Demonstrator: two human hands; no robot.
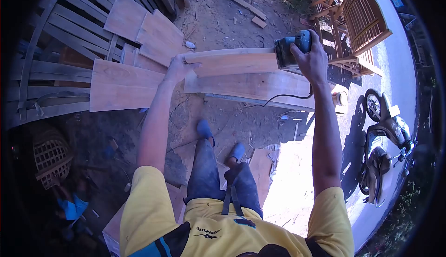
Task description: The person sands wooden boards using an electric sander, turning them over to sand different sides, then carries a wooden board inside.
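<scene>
My right hand (312, 61) is wrapped round the top of a dark teal power sander (289, 50), whose base meets the right end of a wooden board (237, 63). The board stands on its long edge, slightly tilted. At its other end my left hand (177, 69) grips the board's corner, fingers partly hidden. Beneath lies a wider plank (251, 85) on a low bench. A black cord (278, 97) curves below the plank's right part.
Several flat wooden panels (125, 84) lean at the left against a slatted bamboo frame (69, 20). Slatted wooden furniture (357, 20) stands at the upper right, and a motorcycle (385, 145) is parked at the right. Wood scraps (237, 0) lie on the ground.
</scene>
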